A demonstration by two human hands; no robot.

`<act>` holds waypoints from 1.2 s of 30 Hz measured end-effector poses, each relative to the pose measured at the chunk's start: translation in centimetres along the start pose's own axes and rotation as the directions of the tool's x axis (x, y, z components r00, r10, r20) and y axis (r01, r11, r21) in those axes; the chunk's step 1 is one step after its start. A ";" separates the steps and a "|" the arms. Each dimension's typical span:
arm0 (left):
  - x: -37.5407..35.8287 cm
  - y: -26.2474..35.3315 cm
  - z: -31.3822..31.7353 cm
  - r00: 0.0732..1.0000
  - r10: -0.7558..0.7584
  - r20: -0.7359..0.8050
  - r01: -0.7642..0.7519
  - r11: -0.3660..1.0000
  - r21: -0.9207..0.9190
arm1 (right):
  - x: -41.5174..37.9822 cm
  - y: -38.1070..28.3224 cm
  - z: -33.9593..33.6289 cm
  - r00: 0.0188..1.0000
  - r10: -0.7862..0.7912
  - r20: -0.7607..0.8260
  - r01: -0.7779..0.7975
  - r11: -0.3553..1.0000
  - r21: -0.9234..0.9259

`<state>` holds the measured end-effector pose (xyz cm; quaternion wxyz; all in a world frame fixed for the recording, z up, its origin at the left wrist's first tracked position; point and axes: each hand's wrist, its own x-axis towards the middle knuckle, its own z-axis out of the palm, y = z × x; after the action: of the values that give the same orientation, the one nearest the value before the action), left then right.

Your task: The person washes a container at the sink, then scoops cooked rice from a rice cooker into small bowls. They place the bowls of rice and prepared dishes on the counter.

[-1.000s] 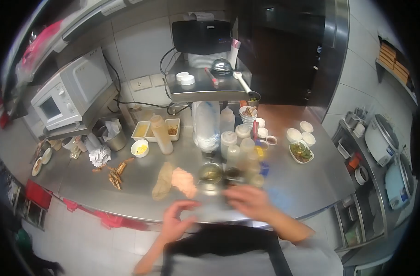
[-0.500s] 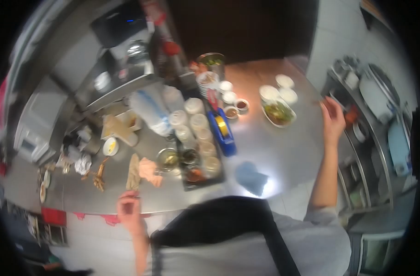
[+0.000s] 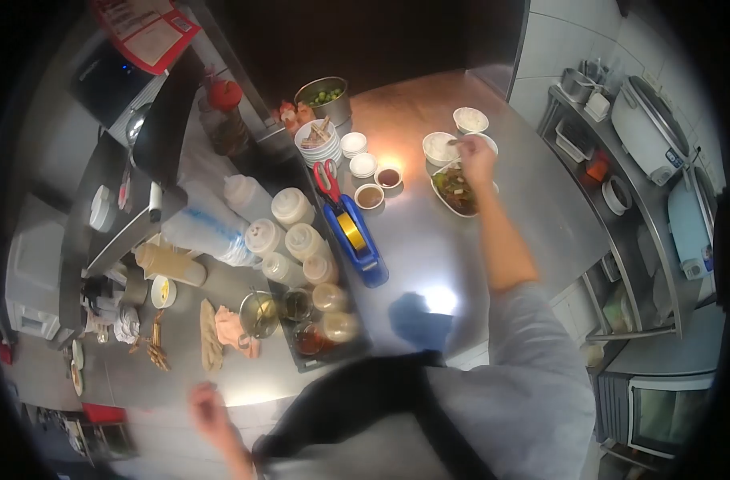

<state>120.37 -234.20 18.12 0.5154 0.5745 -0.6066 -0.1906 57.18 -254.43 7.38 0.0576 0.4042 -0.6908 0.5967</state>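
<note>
My right hand (image 3: 478, 160) is over the dish of food with green leaves (image 3: 453, 192), its fingertips pinched together beside a bowl of white rice (image 3: 440, 149). Whatever the pinch holds, if anything, is too small to make out. Behind stands another rice bowl (image 3: 470, 120), and a third white bowl (image 3: 486, 144) is partly hidden by the hand. My left hand (image 3: 211, 412), slightly blurred, hangs just off the counter's front edge with its fingers curled in. Nothing shows in it. Nearest to it on the counter are a long tan item (image 3: 211, 336) and a peach-coloured cloth (image 3: 235, 332).
A blue tape dispenser (image 3: 369, 264) with red-handled scissors (image 3: 327, 180) stands mid-counter. Left of it, a black tray (image 3: 357, 328) carries several bottles and jars. Sauce cups (image 3: 370, 197) and a metal pot (image 3: 327, 94) are farther back. Shelves with rice cookers (image 3: 651, 120) line the right.
My right hand has moved left from the counter's right side to the rice bowls and the leafy dish. My left hand has dropped a little toward me. The camera view has turned.
</note>
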 end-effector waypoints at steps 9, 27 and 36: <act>0.6 -5.5 -3.1 0.975 -0.169 -0.143 0.184 0.978 0.101 | 4.1 5.2 -9.5 0.937 0.347 0.046 -0.315 0.892 -0.324; 2.9 -3.3 0.1 0.992 -0.126 -0.026 0.127 0.989 0.080 | 4.1 -2.8 2.0 0.978 -0.046 0.205 0.066 0.993 -0.093; 6.9 1.1 -4.0 0.946 0.279 -0.166 -0.175 0.869 0.464 | 2.7 -36.6 7.9 0.743 -0.635 -0.212 0.553 0.404 0.729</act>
<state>124.54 -238.64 23.45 0.4559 0.6188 -0.6344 0.0818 81.51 -261.19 35.12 0.0585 0.6366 -0.1896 0.7453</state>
